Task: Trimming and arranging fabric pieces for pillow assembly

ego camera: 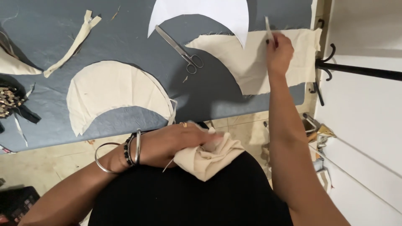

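Left hand (176, 142): nearest the body, off the near edge of the table; fingers closed around a bunched cloth (209, 157) held against the lap. Bangles and a beaded bracelet (127, 150) sit on the wrist.
Bunched cloth: cream, soft, light, crumpled into folds; looks limp and easy to crush, so best taken by a gathered handful or along one edge.
Table (209, 94): grey cover, wrinkled.
Crescent piece (111, 90): cream fabric, lying flat by the near edge, left of centre.
Scissors (180, 50): metal, lying closed mid-table, handles toward the near edge.
Right hand (279, 52): reaching to the far right end of the table; fingertips pinched on a thin white strip (268, 27), held upright.
Cut fabric (272, 62): cream sheet under the right hand, a curved bite missing from its left side, frayed edges; thin, floppy.
Paper pattern (209, 12): white crescent at the far edge, overlapping the cut fabric.
Zipper (73, 42): cream, far left area.
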